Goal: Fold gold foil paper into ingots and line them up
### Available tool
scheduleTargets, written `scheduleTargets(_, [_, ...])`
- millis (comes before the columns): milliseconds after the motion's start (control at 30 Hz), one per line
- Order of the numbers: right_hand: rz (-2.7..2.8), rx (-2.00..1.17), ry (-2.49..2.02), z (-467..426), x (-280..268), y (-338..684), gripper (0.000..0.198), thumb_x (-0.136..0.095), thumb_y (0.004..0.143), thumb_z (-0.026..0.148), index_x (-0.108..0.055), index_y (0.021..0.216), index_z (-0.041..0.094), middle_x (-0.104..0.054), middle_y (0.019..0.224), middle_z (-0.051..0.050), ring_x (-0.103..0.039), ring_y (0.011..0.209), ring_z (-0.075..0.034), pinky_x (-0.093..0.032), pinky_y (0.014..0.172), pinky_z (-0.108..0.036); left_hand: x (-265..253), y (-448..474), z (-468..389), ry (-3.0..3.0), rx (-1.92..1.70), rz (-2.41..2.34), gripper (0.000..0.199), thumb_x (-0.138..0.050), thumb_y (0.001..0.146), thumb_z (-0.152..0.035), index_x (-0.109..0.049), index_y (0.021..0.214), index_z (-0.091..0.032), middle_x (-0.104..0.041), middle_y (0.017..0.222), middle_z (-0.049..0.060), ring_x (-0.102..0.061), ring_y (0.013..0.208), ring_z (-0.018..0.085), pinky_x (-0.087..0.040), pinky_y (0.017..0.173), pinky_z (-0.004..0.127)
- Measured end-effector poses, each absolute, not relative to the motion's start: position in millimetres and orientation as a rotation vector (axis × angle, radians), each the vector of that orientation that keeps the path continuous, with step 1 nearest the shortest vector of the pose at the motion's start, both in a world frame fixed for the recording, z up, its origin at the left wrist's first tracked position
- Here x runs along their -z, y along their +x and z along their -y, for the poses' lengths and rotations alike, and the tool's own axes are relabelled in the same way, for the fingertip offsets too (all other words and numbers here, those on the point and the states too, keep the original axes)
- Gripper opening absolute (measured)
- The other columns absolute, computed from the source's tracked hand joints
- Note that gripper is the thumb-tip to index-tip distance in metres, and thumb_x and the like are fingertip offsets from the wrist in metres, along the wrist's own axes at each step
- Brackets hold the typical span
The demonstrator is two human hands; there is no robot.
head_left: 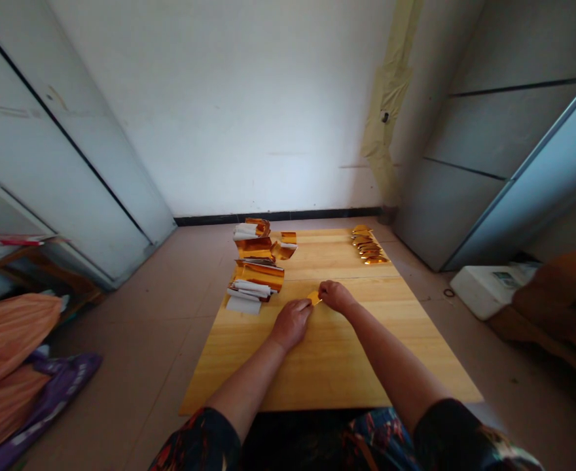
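Between my two hands, over the middle of the wooden table (347, 353), is a small piece of gold foil paper (313, 297). My left hand (294, 320) grips its left side, low against the tabletop. With closed fingers, my right hand (336, 294) pinches the right end of the same piece. Left of my hands lie stacks of gold foil paper sheets (263, 275), some curled, some with their white backs (243, 304) up. A row of folded gold pieces (366, 245) sits at the table's far right corner.
A white wall (268, 118) rises behind the table. Grey cabinets (494, 131) stand to the right, near a white box (482, 291). Orange and purple bags (18, 366) lie at the left beside a wooden rack (47, 261).
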State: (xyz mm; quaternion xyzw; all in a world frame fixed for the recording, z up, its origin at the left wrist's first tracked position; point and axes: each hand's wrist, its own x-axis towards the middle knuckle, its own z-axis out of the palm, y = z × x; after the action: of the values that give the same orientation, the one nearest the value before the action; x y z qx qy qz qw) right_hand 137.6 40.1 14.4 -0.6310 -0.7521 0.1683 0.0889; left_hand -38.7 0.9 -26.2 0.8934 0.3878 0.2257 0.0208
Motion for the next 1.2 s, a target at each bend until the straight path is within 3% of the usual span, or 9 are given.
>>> scheduleTargets(167, [2.242,-0.522,-1.896,-38.7,-12.4,136.5,0.011,-0.057,0.078,0.025,-0.065,0.084,0.019,-0.066,0.09,-0.003,-0.058,0.08,-0.013,-0.036,0.065,-0.021,24.6,-46.0,4.8,2.79,-0.776,-1.207,0.028,-0.046,0.085,-0.009,-0.066,0.102,-0.019,-0.066,0.104,0.007,-0.057,0.1,0.02,-0.046,0.09,0.037])
scheduleTargets(300, [2.228,-0.521,-1.974,-35.3,-17.3,129.4,0.029,-0.065,0.072,0.046,-0.063,0.085,0.02,-0.065,0.09,-0.004,-0.058,0.078,-0.015,-0.034,0.06,-0.022,23.8,-47.5,8.2,2.749,-0.767,-1.268,0.032,-0.046,0.085,-0.01,-0.066,0.106,-0.022,-0.066,0.109,0.006,-0.055,0.105,0.02,-0.044,0.093,0.04])
scheduleTargets(400, [2.236,-0.495,-2.013,-33.9,-20.0,125.3,0.035,-0.066,0.071,0.05,-0.062,0.087,0.02,-0.064,0.094,-0.006,-0.058,0.081,-0.017,-0.034,0.061,-0.023,21.8,-47.7,11.0,2.717,-0.672,-1.335,0.033,-0.049,0.083,-0.011,-0.065,0.109,-0.024,-0.065,0.115,0.004,-0.053,0.11,0.022,-0.042,0.093,0.042])
scheduleTargets(867, [2.182,-0.644,-1.911,-44.2,-19.7,136.8,0.012,-0.069,0.067,0.021,-0.065,0.078,0.018,-0.065,0.082,-0.001,-0.055,0.074,-0.012,-0.034,0.059,-0.02,15.1,-47.4,15.8,2.678,-0.577,-1.416,0.034,-0.048,0.084,-0.014,-0.063,0.111,-0.028,-0.063,0.118,0.001,-0.051,0.102,0.02,-0.037,0.086,0.039])
scheduleTargets(1200, [2.06,-0.623,-1.963,-48.9,-17.2,158.3,0.008,-0.062,0.069,0.013,-0.068,0.072,0.017,-0.068,0.075,-0.001,-0.057,0.07,-0.012,-0.036,0.059,-0.018,12.4,-46.3,15.9,2.694,-0.527,-1.42,0.032,-0.049,0.083,-0.013,-0.063,0.108,-0.027,-0.062,0.12,0.001,-0.051,0.102,0.02,-0.036,0.083,0.038])
